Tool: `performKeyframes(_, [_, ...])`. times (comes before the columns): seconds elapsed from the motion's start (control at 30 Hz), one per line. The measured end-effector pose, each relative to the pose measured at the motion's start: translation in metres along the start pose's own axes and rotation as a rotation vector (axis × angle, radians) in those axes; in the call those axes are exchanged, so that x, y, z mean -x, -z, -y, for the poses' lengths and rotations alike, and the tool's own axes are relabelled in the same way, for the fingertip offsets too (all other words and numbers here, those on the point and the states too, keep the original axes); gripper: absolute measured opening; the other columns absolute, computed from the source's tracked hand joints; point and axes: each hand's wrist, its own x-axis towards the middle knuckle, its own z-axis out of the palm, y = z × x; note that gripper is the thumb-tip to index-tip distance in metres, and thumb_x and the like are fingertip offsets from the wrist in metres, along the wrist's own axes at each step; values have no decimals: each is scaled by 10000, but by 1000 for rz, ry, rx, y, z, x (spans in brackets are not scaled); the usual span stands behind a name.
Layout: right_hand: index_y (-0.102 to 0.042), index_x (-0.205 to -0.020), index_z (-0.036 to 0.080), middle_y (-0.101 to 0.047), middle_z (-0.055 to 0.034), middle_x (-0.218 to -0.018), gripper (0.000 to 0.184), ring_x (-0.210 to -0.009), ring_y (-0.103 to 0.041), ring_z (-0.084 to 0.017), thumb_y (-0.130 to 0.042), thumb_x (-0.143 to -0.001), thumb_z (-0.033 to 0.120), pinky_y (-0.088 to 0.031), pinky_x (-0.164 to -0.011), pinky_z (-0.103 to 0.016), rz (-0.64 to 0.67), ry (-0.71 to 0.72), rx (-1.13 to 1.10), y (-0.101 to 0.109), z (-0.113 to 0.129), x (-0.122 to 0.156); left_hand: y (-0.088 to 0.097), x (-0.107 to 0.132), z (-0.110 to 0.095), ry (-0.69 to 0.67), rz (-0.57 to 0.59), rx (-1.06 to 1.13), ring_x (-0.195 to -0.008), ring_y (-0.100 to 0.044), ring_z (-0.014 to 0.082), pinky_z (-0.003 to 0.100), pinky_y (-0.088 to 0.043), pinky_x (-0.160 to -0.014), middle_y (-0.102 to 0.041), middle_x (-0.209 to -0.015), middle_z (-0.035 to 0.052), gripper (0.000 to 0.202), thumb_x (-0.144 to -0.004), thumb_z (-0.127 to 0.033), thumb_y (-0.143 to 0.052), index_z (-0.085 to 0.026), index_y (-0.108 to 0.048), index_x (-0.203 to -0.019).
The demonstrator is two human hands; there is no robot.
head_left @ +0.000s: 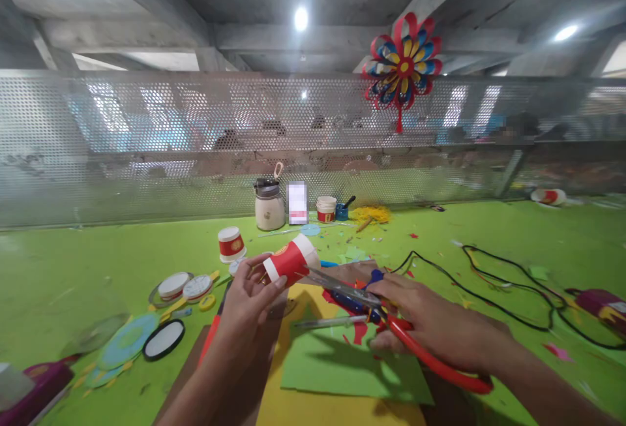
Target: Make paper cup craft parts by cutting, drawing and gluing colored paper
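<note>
1. Note that your right hand covers part of the scissors; its fingers are closed around the handles.
2. Treat the dark blue item beside the blades as unidentified; the scissors and red scraps obscure it.
3. Observe that the maroon object at the near left is cut off by the picture's edge.
4. Locate the paper cup in your left hand, above the desk; the fingers grip its narrower end.
5. Inspect the cup: white ends, red band, gold emblem, tilted, wider end rightward.
6. You cannot tell whether the upper blade touches it.
</note>
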Motion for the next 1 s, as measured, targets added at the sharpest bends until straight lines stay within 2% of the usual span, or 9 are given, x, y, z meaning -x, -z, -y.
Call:
performKeyframes(0.13, [-434,-1383,270,-437,-128,-1416,684,-1313,-382,-307,-668,-780,495,-347,-1055,-500,-43,3,36,-9,3,-3,-15,13,-2,-38,-84,22,-957,-659,254,370,-533,-779,-629,-1155,78,434,-686,-210,-747,-250,-553,-1072])
performKeyframes(0.2, [-459,-1366,240,-430,-141,-1418,710,-1336,-344,-316,-684,-754,519,-315,-1077,-505,-51,-23,60,-11,4,-4,-22,18,-3,-44,-79,38,-965,-656,275,374,-536,-768,-630,-1187,98,486,-684,-238,-747,-248,-576,-1139])
performKeyframes(0.27, [-549,-1279,213,-467,-147,-1380,655,-1300,-387,-323,-693,-732,543,-344,-1058,-500,-43,-60,53,-13,6,-5,-24,20,-3,-30,-50,39,-980,-648,303,382,-536,-772,-654,-1173,121,573,-658,-266,-768,-224,-585,-1200])
performKeyframes(0.37, [-619,-1163,200,-540,-139,-1289,574,-1194,-487,-311,-668,-735,579,-413,-996,-476,-23,-91,7,-15,8,-6,-20,17,0,15,-32,2,-977,-646,319,380,-537,-757,-688,-1119,139,682,-621,-279,-798,-186,-570,-1258])
performKeyframes(0.57, [-590,-1196,171,-562,-157,-1189,629,-1114,-514,-324,-607,-760,624,-434,-951,-510,-16,-105,115,-27,9,-7,-14,14,10,43,-59,-49,-988,-639,263,324,-520,-752,-678,-1135,152,775,-673,-265,-773,-181,-450,-1372])
performKeyframes(0.7, [-565,-1231,141,-524,-202,-1197,651,-1174,-434,-382,-611,-770,598,-397,-967,-574,-116,-34,312,-30,6,-5,-8,10,15,68,-4,-46,-944,-656,256,346,-528,-773,-712,-1052,121,800,-672,-270,-776,-202,-430,-1391])
performKeyframes(0.83, [-542,-1258,199,-549,-160,-1105,607,-1079,-479,-352,-641,-772,550,-455,-892,-565,-196,71,400,-27,3,-2,0,5,19,91,92,-57,-955,-650,259,367,-539,-791,-706,-1086,111,816,-655,-243,-788,-203,-433,-1388])
performKeyframes(1.0, [-524,-1292,138,-499,-224,-1207,650,-1216,-374,-419,-607,-796,551,-396,-964,-597,-195,90,472,-29,-1,0,-8,7,24,32,38,-34,-999,-638,268,407,-514,-865,-689,-1132,99,712,-668,-245,-768,-206,-508,-1329])
